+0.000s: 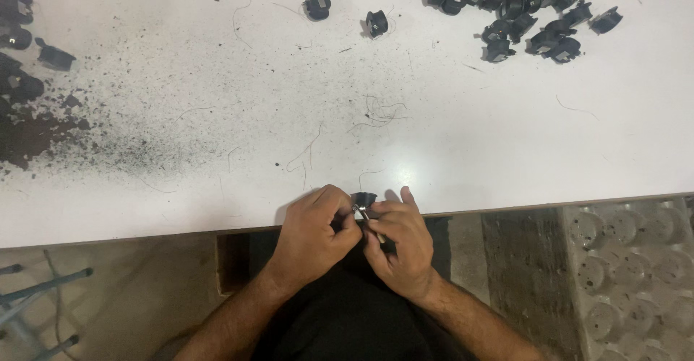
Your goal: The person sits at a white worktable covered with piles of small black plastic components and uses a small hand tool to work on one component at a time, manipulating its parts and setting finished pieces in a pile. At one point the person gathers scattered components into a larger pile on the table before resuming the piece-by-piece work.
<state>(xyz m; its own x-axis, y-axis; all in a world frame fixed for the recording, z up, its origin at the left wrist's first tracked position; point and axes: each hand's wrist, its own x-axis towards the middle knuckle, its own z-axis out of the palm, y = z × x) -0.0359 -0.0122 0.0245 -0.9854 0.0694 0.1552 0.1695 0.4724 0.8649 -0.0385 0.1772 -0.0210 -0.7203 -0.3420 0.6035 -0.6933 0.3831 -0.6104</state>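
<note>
black plastic, that small round part [364,200], sits right between the two hands at the near edge of the white desk [463,137]. left hand [318,232] is curled tight, fingertips pinching the part from the left; right hand [400,244] is closed too, pinching the part's right side, with a thin light-coloured piece just below the part, what it is i cannot tell. both hands touch each other, hovering over the desk's front edge. up at the far right lies a heap of black parts [520,7], well apart. two loose parts [316,5] lie near the top middle. dark dust [43,133] spreads on the left. wide bare desk lies between. grey moulded tray [636,274] sits low right, below the edge.
</note>
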